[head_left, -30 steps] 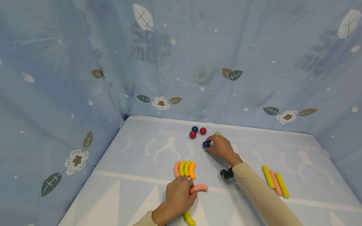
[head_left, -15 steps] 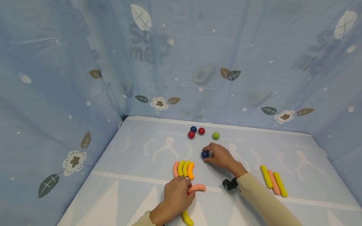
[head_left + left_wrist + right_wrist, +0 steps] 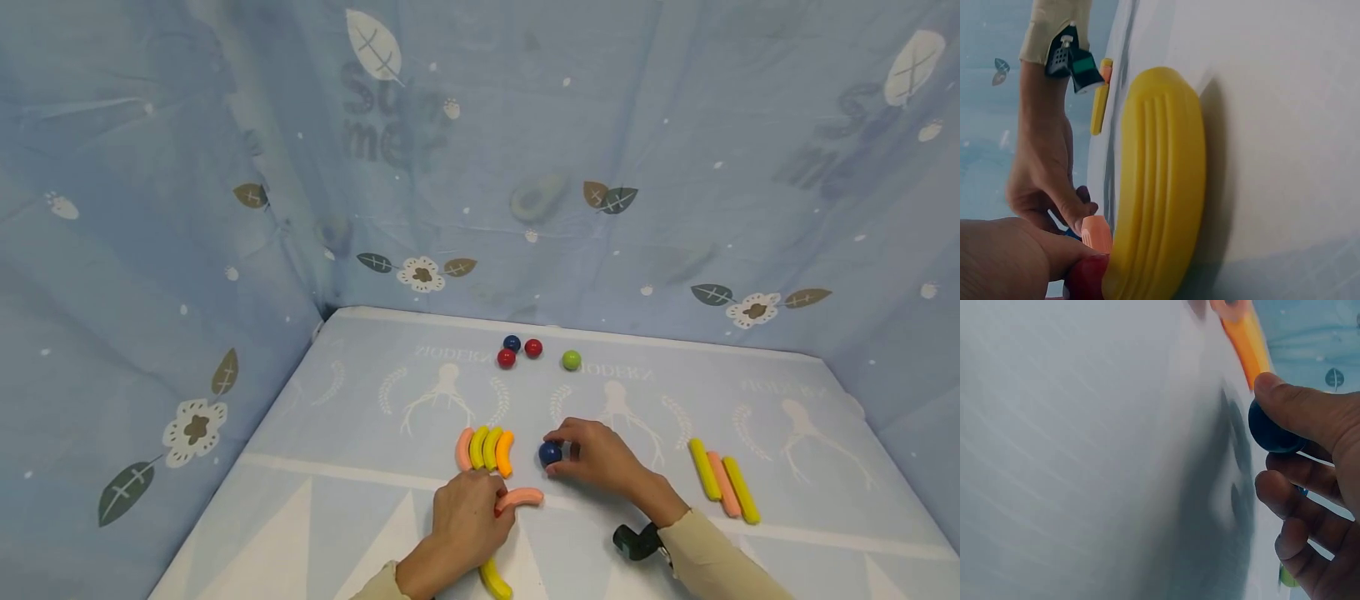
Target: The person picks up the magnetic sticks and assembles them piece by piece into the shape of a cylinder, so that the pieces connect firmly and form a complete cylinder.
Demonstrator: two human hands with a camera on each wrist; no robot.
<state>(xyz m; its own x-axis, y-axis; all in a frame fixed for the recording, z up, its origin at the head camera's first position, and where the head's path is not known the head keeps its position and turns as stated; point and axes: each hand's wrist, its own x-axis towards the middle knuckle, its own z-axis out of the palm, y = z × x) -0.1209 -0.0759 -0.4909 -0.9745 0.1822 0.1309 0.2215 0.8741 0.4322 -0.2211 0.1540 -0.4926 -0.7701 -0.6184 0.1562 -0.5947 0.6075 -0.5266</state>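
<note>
Main risk is on our right: the blue ball looks slick, so an off-centre pinch could squirt it out and send it rolling across the table. Coming in low could also clip the pink banana or orange banana, both near. If we lean on the red ball, it may shove the yellow banana beside it. Grip: our right hand has the blue ball pinched, thumb against index finger, gap just ball-wide; it looks lifted, right of the orange banana. Our left hand curls over the red ball, thumb on it, fingertips hidden.
</note>
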